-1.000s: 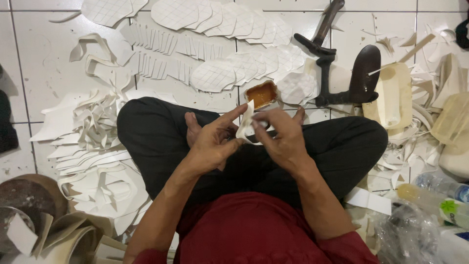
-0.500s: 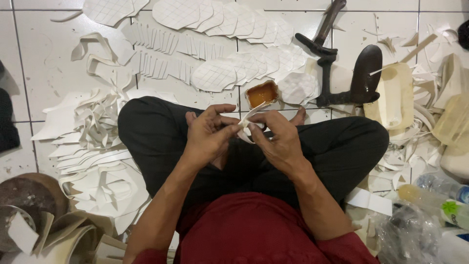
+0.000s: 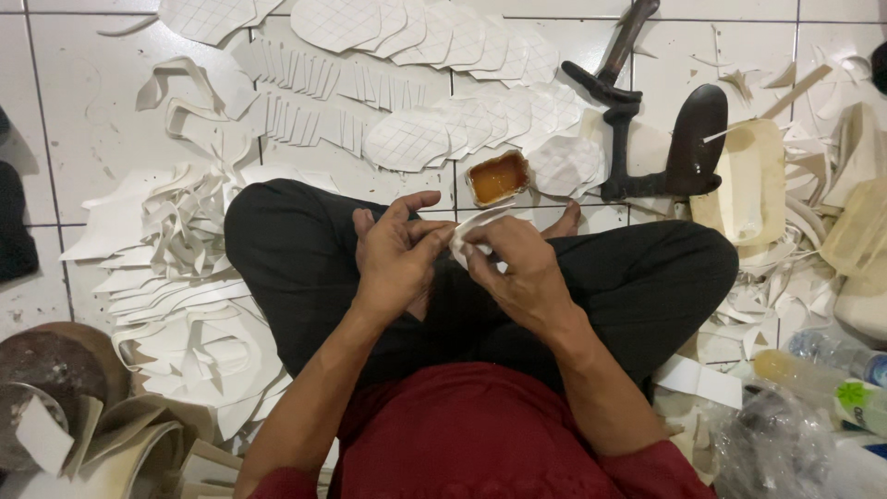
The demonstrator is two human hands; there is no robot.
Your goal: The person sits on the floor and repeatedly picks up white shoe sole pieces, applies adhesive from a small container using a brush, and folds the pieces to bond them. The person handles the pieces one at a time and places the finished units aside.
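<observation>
Head view: both hands, left hand (image 3: pixel 397 254) and right hand (image 3: pixel 517 268), pinched a small white cut piece (image 3: pixel 469 236), probably folded, at centre frame; glue tub (image 3: pixel 497 177) just above, quilted white insoles (image 3: pixel 407 139) beyond.

Clear plastic bottle (image 3: pixel 836 356) lying at right edge, green-white label (image 3: pixel 857 399); crinkled clear bag (image 3: pixel 771 448) beside, possibly packaging.

I count two hands, left hand (image 3: pixel 399 251) and right hand (image 3: pixel 517 268), one white strip (image 3: pixel 473 231) between them, one amber glue tub (image 3: pixel 498 177) at twelve o'clock, one black iron stand (image 3: pixel 647 139) (at one o'clock).
</observation>
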